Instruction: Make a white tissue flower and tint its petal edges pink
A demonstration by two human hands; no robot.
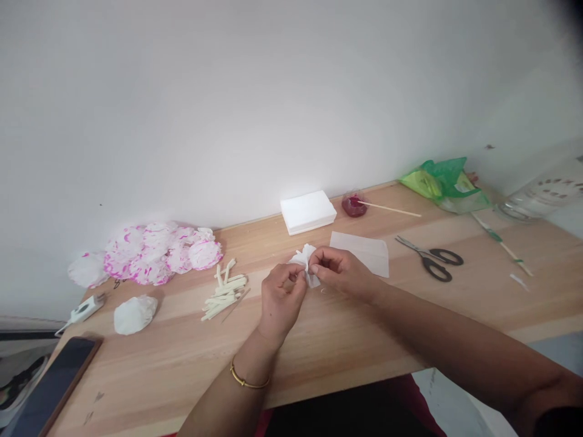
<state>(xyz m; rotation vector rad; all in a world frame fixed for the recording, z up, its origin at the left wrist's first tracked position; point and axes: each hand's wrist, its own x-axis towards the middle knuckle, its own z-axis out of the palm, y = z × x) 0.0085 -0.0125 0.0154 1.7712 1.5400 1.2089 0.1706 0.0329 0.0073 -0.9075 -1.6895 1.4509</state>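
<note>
Tabletop (182,376) spread with supplies, and the action is near the centre!
Pink-edged paper puffs (155,255) crowd the middle left, probably parked clear of the work; the white paper stack (308,209) lies just above centre, seemingly for easy reach. Here's the right hand (344,273), forearm slanting in from lower right, and the left hand (280,297), rising from bottom centre, both curled nearly closed, thumbs against fingers. Pinched between them, just below frame centre: ruffled white tissue (307,252), gripped both sides, likely to keep its folds gathered.
</note>
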